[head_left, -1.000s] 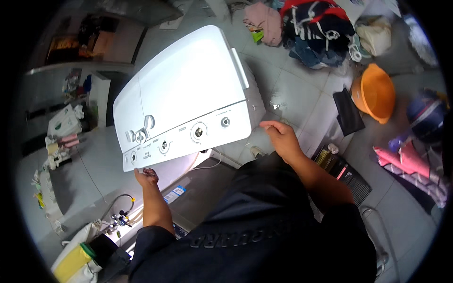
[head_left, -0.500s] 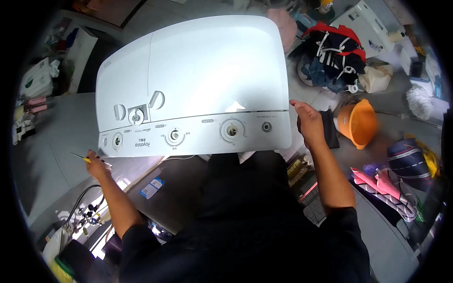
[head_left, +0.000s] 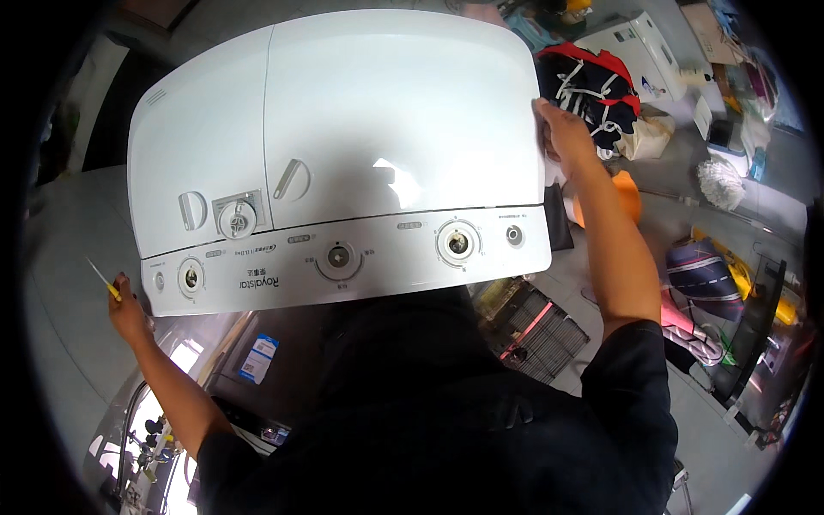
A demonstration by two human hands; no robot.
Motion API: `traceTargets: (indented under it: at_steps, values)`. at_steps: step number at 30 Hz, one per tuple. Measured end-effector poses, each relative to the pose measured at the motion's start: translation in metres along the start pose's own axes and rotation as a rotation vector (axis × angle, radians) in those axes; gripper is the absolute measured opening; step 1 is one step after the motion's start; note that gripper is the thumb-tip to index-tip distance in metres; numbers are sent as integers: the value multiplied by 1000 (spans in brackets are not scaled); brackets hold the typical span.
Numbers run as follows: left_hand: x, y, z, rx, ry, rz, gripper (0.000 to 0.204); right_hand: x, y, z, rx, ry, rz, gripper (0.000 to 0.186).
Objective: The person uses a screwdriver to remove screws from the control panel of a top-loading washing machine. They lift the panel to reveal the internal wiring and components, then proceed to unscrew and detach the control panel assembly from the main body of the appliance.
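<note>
A white twin-tub washing machine top (head_left: 403, 112) fills the middle of the view, its grey control strip (head_left: 378, 251) toward me. Three round dial seats on the strip show bare centres. Two white knobs with raised grips, the left knob (head_left: 193, 212) and the right knob (head_left: 292, 180), sit on the lids, with a round white dial (head_left: 237, 220) between them. My left hand (head_left: 130, 316) is closed around a yellow-handled screwdriver (head_left: 113, 292), close to the top's near left corner. At the right side, my right hand (head_left: 564, 137) grips the edge, fingertips partly hidden.
Beyond my right arm are a dark and red clothes pile (head_left: 596, 86), a white cabinet (head_left: 639, 56) and an orange bucket (head_left: 625, 199). A wire rack (head_left: 542, 330) lies near my body at right. A blue-and-white label (head_left: 258, 359) is on a dark surface at left.
The washing machine top looks larger and lower in view, its left side shifted left. My right hand has moved farther along the right edge, from beside it to gripping it. The screwdriver stays in my left hand.
</note>
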State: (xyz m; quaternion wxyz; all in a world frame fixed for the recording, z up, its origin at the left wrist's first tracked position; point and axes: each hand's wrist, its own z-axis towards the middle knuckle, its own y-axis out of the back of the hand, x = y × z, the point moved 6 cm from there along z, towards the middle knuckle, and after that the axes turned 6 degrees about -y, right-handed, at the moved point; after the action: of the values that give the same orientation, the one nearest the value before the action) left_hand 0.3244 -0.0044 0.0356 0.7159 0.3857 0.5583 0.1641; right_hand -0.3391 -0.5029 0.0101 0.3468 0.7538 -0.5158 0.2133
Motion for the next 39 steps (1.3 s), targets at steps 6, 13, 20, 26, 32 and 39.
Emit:
traceTargets:
  at_steps: [6, 13, 20, 26, 32, 39]
  values:
    - [23, -6, -34, 119, 245, -266, 32, 50, -16, 25, -38, 117, -150, 41]
    - [31, -11, -48, 28, 271, -395, 29, 79, -26, 63, -1, 182, -248, 36]
    - [46, -6, -44, -21, 261, -399, 25, 104, -37, 107, -20, 364, -455, 26]
    - [47, -6, -50, -42, 259, -445, 24, 126, -63, 125, -83, 402, -835, 26]
    - [46, -12, -52, -89, 295, -449, 24, 143, -90, 152, 32, 1027, -2068, 31]
    - [15, -9, -61, -161, 255, -300, 23, 193, -56, 49, -142, 703, -989, 24]
